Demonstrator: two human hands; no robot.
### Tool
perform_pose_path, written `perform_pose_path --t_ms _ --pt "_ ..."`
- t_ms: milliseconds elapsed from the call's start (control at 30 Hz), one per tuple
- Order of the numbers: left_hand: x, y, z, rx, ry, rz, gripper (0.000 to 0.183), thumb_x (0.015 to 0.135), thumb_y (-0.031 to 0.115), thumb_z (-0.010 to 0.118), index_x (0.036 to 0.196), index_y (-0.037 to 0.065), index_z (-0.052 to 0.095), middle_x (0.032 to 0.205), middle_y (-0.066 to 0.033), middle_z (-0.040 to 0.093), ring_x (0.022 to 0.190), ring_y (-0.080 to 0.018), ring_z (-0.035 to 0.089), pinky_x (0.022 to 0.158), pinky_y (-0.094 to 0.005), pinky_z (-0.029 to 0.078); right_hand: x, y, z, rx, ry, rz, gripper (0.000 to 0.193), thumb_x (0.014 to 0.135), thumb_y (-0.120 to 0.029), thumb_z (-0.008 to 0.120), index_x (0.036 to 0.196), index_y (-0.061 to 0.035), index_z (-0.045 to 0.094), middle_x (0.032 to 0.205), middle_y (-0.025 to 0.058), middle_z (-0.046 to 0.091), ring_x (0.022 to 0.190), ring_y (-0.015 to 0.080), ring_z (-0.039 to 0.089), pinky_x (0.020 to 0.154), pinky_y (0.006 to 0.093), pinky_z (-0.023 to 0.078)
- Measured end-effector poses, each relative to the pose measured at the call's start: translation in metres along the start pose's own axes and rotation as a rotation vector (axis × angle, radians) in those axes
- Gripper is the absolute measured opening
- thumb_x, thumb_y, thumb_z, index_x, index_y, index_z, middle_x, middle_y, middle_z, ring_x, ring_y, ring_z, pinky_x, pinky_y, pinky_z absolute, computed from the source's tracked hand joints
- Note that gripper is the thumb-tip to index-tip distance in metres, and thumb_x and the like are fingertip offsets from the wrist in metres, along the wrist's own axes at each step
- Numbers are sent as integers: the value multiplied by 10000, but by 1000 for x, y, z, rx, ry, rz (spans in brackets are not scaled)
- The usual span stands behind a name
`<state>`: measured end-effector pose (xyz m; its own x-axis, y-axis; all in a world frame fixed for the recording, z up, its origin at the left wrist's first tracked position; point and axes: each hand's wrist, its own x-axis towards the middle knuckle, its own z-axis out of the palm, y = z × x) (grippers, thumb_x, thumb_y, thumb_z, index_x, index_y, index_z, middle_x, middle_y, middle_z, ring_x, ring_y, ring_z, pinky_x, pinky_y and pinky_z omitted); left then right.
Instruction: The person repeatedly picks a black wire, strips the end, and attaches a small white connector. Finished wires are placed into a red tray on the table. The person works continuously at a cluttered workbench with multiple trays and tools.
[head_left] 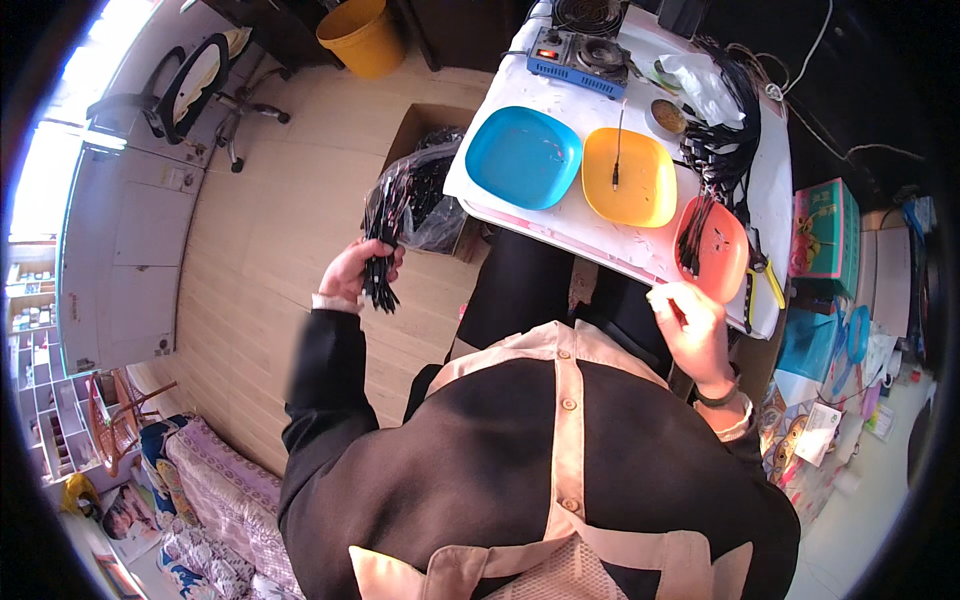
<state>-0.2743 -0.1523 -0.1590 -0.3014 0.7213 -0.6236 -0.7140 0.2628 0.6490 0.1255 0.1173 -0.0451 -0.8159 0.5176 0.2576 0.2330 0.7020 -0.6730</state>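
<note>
My left hand [362, 270] is closed around a bundle of short black cables [381, 270], held out to my left beside the table. The cable ends fan out above and below the fist. At the table's front edge, my right hand [690, 325] has its fingers curled together; whether anything small is between them I cannot make out. Just beyond it lies a coral plate [728, 262] with several black cable ends resting in it. A single black cable [616, 172] lies across the yellow plate [650, 205]. To its left is a blue plate [500, 160] holding tiny scraps.
A blue heating device [575, 75] stands at the table's back, near a small brown-filled bowl [667, 117]. Black cables [735, 150] heap at the right, above yellow-handled pliers [770, 280]. An open carton [412, 130] with plastic-bagged cables sits left of the table.
</note>
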Motion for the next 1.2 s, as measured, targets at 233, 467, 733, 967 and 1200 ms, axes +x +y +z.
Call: perform_pose_path --t_ms 233,467,733,967,1200 --pt "-71 -21 137 -6 -502 173 409 728 93 646 1109 -8 538 768 -129 605 642 -199 577 586 -280 482 47 -13 59 837 -247 72 538 918 -55 580 1405 -2 358 1319 115 493 1013 139 581 897 311 483" --pt "-83 -53 234 70 -659 154 436 717 67 640 1131 -19 532 772 -115 610 651 -165 583 616 -258 486 53 7 57 1217 -196 -169 279 943 -4 540 1217 49 555 1135 92 624 1005 141 593 923 286 461" --pt "-37 -108 257 -65 -571 128 358 809 34 604 1159 8 534 863 -101 624 732 -160 596 623 -272 518 -25 26 -35 -314 327 -578 242 819 -46 605 1050 -78 672 917 69 633 867 244 618 761 354 512" --pt "-28 -117 266 -57 -605 36 295 856 -34 547 1148 -4 522 952 -118 625 973 -330 673 847 -450 580 -21 16 -10 -711 187 -789 258 772 -180 610 1006 -89 672 1012 28 631 1043 184 559 833 362 474" --pt "-26 -115 262 -59 -636 86 340 833 -18 572 1163 31 508 998 -120 622 792 -229 649 730 -383 568 -17 18 2 -656 181 -716 264 763 -138 632 1014 -98 703 1056 7 634 971 169 585 860 364 462"
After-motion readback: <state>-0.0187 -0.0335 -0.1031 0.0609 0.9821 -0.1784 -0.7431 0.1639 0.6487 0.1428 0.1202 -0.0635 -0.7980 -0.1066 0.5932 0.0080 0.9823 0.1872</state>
